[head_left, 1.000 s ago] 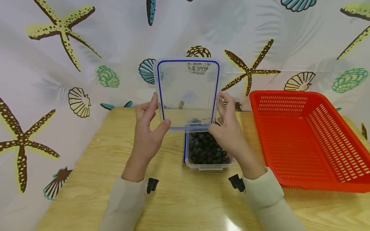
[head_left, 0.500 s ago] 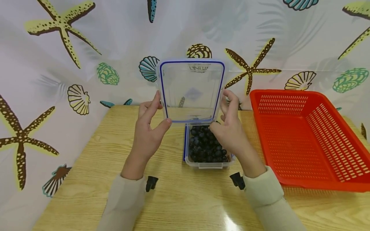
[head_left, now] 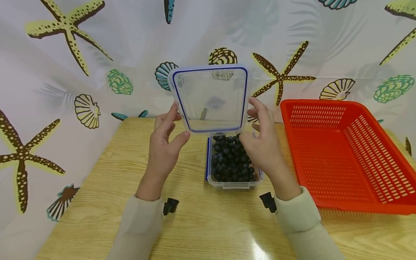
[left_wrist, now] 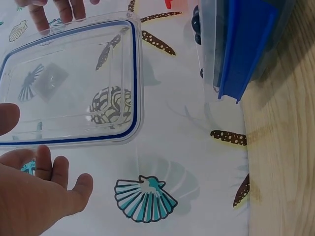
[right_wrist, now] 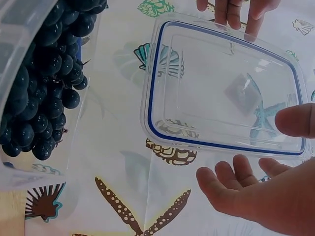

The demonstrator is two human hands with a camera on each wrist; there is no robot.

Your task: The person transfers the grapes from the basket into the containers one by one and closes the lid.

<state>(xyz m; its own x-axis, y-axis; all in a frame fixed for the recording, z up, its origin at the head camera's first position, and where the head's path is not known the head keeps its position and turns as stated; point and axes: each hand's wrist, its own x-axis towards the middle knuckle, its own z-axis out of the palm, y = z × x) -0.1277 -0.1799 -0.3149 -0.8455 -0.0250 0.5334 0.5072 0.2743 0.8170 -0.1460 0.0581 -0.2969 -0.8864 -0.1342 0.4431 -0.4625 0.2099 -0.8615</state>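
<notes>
Currently both hands share one clear plastic lid point(head_left: 211, 86), rectangular with rounded corners and a blue sealing ring. The left hand point(head_left: 165, 148) pinches its left edge, with the thumb on the near face by the lower corner and the fingers behind. The right hand point(head_left: 263, 142) grips the opposite edge in the same way. The lid stands nearly upright, its ringed face toward the person, and in the head view its lower edge overlaps the far end of a clear food container point(head_left: 236, 185). Both wrist views show the lid apart from that container. A pale diamond-shaped patch sits on the lid, perhaps a label or a moulded mark; it is too faint to tell.

Dark, bluish-black grapes point(head_left: 231, 159) fill much of the container, which rests on the wood-grain table point(head_left: 130, 169). A blue locking flap point(head_left: 207, 159) hangs along its left side. To the right of the right hand is a red perforated plastic basket point(head_left: 328, 162). Behind everything hangs a white cloth point(head_left: 136, 39) printed with starfish and seashells. Pale sleeves point(head_left: 139, 224) reach the person's wrists, with a small black fitting point(head_left: 170, 206) beside each cuff.
</notes>
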